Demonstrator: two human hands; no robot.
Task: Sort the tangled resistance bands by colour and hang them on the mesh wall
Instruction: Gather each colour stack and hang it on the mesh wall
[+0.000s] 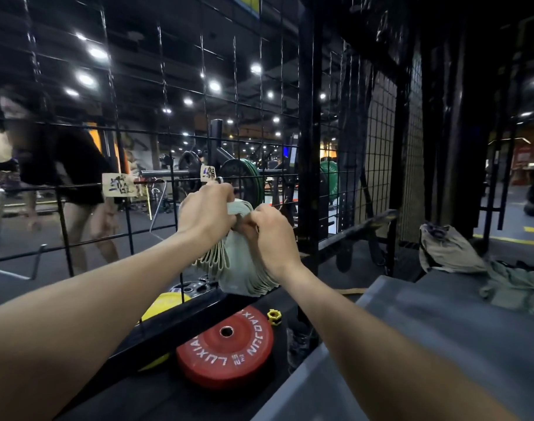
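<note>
Both hands are curled round one bunch of pale green bands [238, 262] at mid-frame, the left hand [206, 209] gripping its top, the right hand [272, 235] pinching beside it. The hanging step seems in hand against the mesh [168, 86]. Next, the loops probably must be slipped over a hook there, which is hidden by the fingers.

Black floor/platform [180, 399] near bottom: red weight plate [225, 347] lies flat on it, small yellow collar [274, 316] just beside, on its far-right. Yellow plate [165, 302] left, partly hidden behind black frame bar [180, 322]. Grey bench surface [442, 323] right; olive cloth [515, 287] and beige bag [448, 250] at its far end.
</note>
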